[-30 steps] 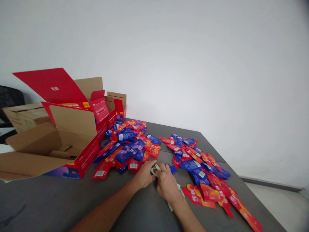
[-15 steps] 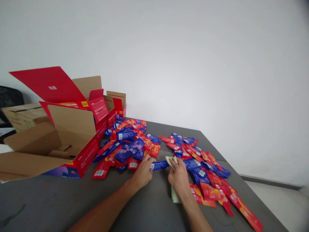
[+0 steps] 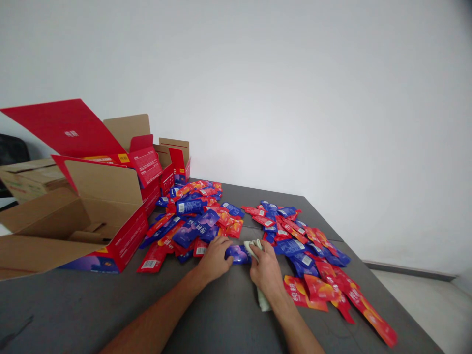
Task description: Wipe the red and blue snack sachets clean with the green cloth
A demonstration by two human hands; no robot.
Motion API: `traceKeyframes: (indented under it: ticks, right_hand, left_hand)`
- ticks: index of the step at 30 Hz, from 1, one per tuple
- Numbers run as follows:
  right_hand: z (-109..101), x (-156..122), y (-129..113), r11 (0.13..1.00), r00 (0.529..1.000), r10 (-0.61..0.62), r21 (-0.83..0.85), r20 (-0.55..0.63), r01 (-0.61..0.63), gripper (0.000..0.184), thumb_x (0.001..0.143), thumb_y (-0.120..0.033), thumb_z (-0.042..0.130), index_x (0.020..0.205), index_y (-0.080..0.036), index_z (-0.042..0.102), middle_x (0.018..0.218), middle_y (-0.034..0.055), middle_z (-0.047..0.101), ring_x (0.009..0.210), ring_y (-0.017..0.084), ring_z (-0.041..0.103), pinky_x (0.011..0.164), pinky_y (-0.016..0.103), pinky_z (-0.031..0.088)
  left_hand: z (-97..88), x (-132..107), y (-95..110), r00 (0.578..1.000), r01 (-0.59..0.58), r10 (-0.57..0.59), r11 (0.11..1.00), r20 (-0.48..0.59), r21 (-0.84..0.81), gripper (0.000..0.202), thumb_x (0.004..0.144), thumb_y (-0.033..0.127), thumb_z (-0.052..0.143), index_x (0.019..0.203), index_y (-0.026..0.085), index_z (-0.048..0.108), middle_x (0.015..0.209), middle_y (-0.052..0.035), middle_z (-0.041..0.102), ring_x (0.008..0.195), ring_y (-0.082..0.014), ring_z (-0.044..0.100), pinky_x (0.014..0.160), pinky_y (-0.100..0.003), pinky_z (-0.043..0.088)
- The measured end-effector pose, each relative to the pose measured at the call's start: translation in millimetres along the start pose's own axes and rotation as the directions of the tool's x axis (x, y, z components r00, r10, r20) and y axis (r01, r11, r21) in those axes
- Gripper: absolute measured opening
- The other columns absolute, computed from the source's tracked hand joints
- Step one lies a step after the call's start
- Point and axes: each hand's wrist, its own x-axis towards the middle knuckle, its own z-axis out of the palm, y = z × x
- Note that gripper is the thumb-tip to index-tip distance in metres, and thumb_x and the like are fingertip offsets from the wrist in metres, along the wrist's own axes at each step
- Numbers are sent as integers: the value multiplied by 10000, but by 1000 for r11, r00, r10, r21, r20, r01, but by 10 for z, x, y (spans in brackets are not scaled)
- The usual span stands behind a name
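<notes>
My left hand (image 3: 214, 259) rests on the dark table (image 3: 206, 319) and pinches the left end of a blue sachet (image 3: 238, 253) lying flat between both hands. Over the sachet's right end, my right hand (image 3: 266, 269) grips a pale green cloth (image 3: 262, 299); the cloth trails under the palm toward me. One heap of red and blue sachets (image 3: 195, 216) lies just beyond the left hand. A second heap (image 3: 309, 250) spreads to the right of the right hand.
An open red and brown carton (image 3: 84, 221) lies on its side at the left, with more open cartons (image 3: 173, 162) behind it. A plain brown box (image 3: 25, 179) stands at the far left. The table's right edge (image 3: 387, 295) drops to a pale floor.
The hands, first clasped together around the cloth, have parted. The left now holds a blue sachet flat on the table while the right hand brings the cloth onto it.
</notes>
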Motion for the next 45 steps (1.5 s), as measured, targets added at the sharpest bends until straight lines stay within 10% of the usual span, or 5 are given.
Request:
traceKeyframes:
  ticks: [7, 17, 24, 33, 45]
  right_hand:
    - [92, -121, -341, 969, 960, -245, 17, 135, 245, 392, 848, -73, 460, 1079, -269, 709, 1203, 62, 588, 1089, 218, 513, 955, 299, 432]
    - [-2, -32, 77, 971, 998, 43, -236, 41, -32, 412, 754, -34, 492, 1053, -220, 705, 1192, 100, 558, 1071, 244, 492, 878, 296, 448]
    - [59, -108, -262, 958, 947, -274, -32, 166, 283, 380, 810, -59, 486, 1063, -253, 693, 1232, 57, 559, 1073, 215, 488, 928, 285, 417]
    - [-5, -35, -11, 991, 999, -21, -134, 47, 27, 413, 757, -26, 504, 1045, -220, 727, 1173, 103, 587, 1066, 235, 524, 934, 282, 422]
    - [103, -43, -53, 988, 990, -136, 70, -22, 138, 453, 822, -42, 475, 1161, -215, 721, 1240, 114, 587, 1141, 229, 553, 1008, 292, 438]
  left_hand:
    - [193, -26, -75, 995, 86, -79, 987, 54, -137, 662, 740, 157, 569, 1391, 164, 445, 1173, -108, 636, 1110, -254, 563, 1014, -394, 430]
    - [121, -38, 25, 983, 168, -159, 981, 97, -96, 723, 709, 169, 608, 1415, 152, 451, 1323, -127, 561, 1266, -273, 461, 1120, -391, 332]
    - [207, -33, -44, 994, 99, -94, 990, 59, -96, 615, 746, 165, 576, 1353, 161, 481, 1274, -115, 568, 1208, -265, 490, 1071, -402, 372]
    - [113, -45, 101, 995, 95, -88, 985, 54, -147, 431, 688, 53, 571, 1082, 225, 596, 1085, -48, 545, 1057, -203, 557, 955, -319, 447]
    - [-295, 96, -46, 923, 135, -126, 991, -362, -2, 249, 848, 120, 512, 1010, 210, 679, 981, -51, 510, 874, -181, 580, 865, -344, 515]
